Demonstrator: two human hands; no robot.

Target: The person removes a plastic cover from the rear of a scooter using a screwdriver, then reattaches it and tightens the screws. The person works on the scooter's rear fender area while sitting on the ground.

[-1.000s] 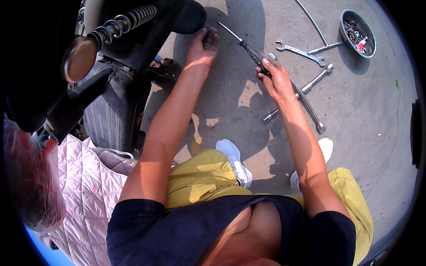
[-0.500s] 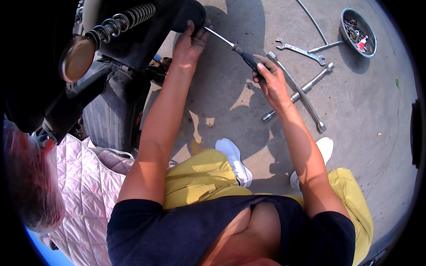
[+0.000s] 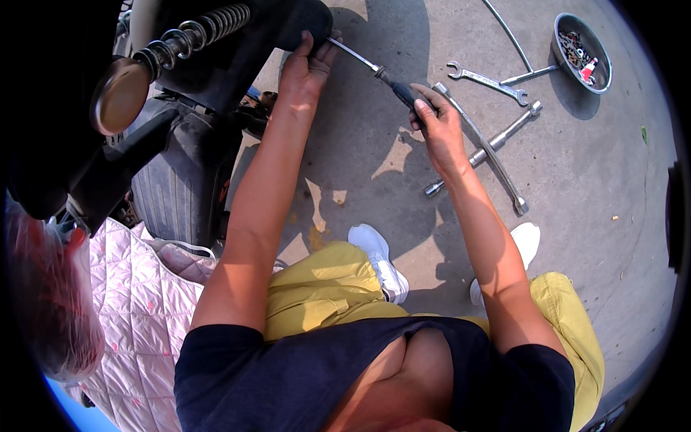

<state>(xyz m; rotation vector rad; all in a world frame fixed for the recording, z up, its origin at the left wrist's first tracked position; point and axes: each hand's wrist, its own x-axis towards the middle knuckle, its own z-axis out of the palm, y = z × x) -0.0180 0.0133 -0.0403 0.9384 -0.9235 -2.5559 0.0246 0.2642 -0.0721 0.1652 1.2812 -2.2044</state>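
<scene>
My right hand (image 3: 437,128) is wrapped round the black handle of a screwdriver (image 3: 394,85). Its bright shaft slants up and left, the tip reaching the edge of a dark rounded part (image 3: 308,25) of a motor scooter. My left hand (image 3: 302,75) is at that same part, thumb on the near side and fingers around its lower edge, beside the tip. What the tip meets is hidden in shadow. To the left of my hands, a coil-spring shock absorber (image 3: 194,37) and a black ribbed mudguard (image 3: 176,183) show on the scooter.
On the concrete to the right lie a cross-shaped wheel wrench (image 3: 495,145), an open-ended spanner (image 3: 489,83) and a long T-handled bar (image 3: 512,36). A metal bowl (image 3: 603,83) holds small hardware and a red-and-white tube. A pink quilted cover (image 3: 133,302) hangs at left.
The right hand and screwdriver have shifted slightly up and to the left. My left hand stays at the dark part, barely moved.
</scene>
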